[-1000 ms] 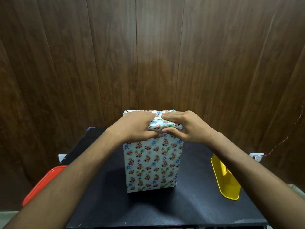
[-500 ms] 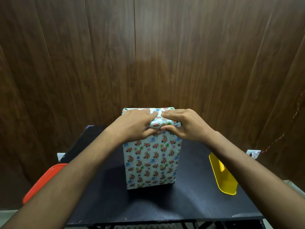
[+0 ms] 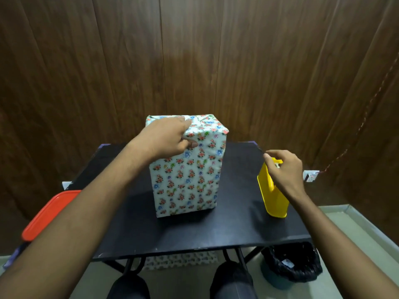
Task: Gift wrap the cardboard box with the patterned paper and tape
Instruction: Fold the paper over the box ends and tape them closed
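Left hand (image 3: 167, 138) sits at the top left edge of the box (image 3: 186, 167), fingers laid over the folded paper on top and the thumb pressed against the front face, so I read it as pinching the top fold down. From where I watch, the box stands upright near the middle of the black tabletop (image 3: 216, 231), fully covered in white floral patterned paper (image 3: 185, 180), with the folded flaps meeting on its top face. My right hand (image 3: 284, 169) is well apart from the box, over at the right side of the tabletop, its fingers curled at the top of a yellow tape dispenser (image 3: 273, 197); it touches the upper end there, though I cannot tell whether it pinches a strip of tape or just the plastic. The dispenser stands on the tabletop near the right edge. An orange lid (image 3: 50, 214) shows at the left, partly behind my left forearm. Below the tabletop on the right sits a bin lined with a black bag (image 3: 291, 266), and my knees show at the bottom edge. Brown wood panels (image 3: 194, 50) fill the background.
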